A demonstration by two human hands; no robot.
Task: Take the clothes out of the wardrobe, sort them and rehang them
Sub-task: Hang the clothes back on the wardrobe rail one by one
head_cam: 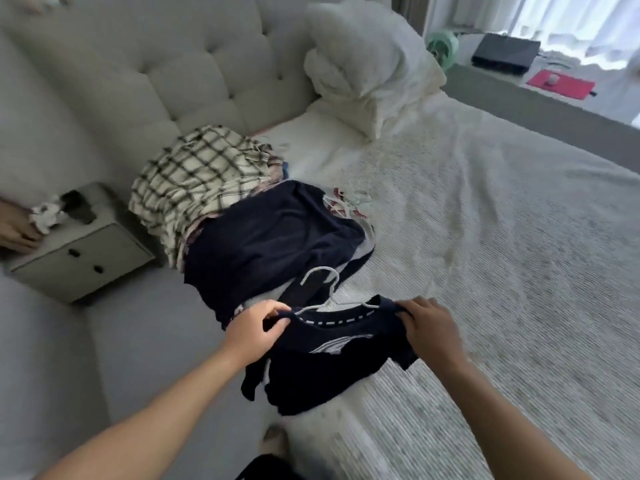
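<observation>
A dark navy T-shirt [329, 368] with a white print hangs over the near edge of the bed on a white plastic hanger [323, 289]. My left hand [254, 332] pinches its left shoulder and my right hand [429, 329] grips its right shoulder. Just behind it lies a pile of clothes: a dark navy garment [263, 237] on top, a cream shirt with dark checks [194, 178] further back, and a white garment with red marks [341, 206] at the right.
The bed [502, 237] has a white textured cover and a white pillow [367, 64] against a tufted grey headboard [180, 64]. A grey nightstand [86, 251] stands at the left, where another person's hand [17, 230] touches a small white object. A dark box [505, 53] and a red item [561, 83] lie beyond the bed.
</observation>
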